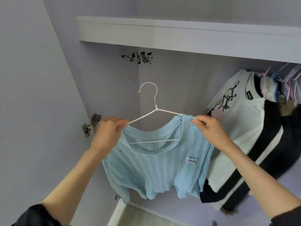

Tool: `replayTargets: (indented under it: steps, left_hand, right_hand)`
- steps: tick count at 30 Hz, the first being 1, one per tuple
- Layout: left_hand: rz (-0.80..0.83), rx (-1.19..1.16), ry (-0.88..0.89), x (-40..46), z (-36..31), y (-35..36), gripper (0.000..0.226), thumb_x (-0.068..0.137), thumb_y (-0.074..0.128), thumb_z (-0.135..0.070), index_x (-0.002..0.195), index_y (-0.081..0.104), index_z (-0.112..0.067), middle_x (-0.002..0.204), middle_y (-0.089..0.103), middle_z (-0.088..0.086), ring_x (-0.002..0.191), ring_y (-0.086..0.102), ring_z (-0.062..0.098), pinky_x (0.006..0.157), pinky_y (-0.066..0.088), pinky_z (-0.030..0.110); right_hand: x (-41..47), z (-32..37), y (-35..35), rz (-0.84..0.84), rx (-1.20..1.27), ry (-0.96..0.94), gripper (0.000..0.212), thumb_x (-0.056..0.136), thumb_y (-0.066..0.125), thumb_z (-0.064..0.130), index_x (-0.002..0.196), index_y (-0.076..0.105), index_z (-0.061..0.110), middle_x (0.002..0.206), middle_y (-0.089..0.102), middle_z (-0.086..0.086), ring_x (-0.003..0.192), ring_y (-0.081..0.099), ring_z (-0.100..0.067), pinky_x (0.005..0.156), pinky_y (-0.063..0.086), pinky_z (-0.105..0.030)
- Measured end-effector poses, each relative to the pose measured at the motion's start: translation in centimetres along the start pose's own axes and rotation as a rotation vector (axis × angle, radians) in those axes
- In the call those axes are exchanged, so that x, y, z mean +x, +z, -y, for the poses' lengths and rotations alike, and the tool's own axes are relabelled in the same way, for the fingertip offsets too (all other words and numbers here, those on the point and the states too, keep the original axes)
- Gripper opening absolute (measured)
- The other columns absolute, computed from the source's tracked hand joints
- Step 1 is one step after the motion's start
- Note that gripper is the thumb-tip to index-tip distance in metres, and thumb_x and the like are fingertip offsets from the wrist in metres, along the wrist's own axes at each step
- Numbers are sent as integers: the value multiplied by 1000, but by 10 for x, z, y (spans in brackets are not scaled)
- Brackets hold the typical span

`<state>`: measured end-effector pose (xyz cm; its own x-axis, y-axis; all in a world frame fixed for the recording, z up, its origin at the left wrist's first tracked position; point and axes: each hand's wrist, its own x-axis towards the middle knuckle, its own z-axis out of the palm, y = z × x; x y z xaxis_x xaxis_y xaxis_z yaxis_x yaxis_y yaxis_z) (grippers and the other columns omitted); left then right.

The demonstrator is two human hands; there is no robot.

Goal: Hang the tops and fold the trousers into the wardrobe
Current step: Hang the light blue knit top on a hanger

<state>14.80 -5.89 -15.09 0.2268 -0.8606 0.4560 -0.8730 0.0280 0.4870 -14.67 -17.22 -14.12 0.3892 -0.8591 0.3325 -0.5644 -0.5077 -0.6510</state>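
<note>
Both hands hold a light blue knitted top (156,163) up in front of the open wardrobe (179,31). The top sits on a white wire hanger (151,111), whose hook points up and is free of any rail. The left hand (108,132) has its fingers curled round the left shoulder of the top and the left arm of the hanger, pinching them together. The right hand (210,129) pinches the right shoulder of the top, bunching the knit over the hanger's right end (the wire there is hidden under cloth and fingers). The neckline hangs open, and the hanger's lower bar shows through it. A small white label is sewn on the chest, towards the right. The hem hangs loose and wavy.

To the right, inside the wardrobe, a white T-shirt (241,115) with a dark line drawing hangs tilted, beside a dark garment (270,144). Above them is a cluster of pastel hangers (286,80). A bunch of metal clips (140,57) hangs under the shelf, at the back left. A metal hinge (91,126) sits on the door just left of the left hand.
</note>
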Motion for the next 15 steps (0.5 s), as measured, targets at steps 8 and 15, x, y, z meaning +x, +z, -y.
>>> replayTargets:
  steps: [8,15]
  left_hand:
    - [185,-15,134,1,5,2,22,89,56,5,101,73,-4,81,66,8,81,55,25,75,44,37]
    - [83,52,37,0,18,4,20,92,52,1,95,72,-3,92,67,11,90,57,29,74,37,30]
  right_hand:
    - [-8,-9,-7,55,-1,27,41,95,53,17,62,43,-6,58,31,-4,59,29,-18,59,24,-31]
    - [-10,-20,-21,117,7,90,29,97,49,14,94,68,-8,83,67,-17,78,60,-23,76,43,-30]
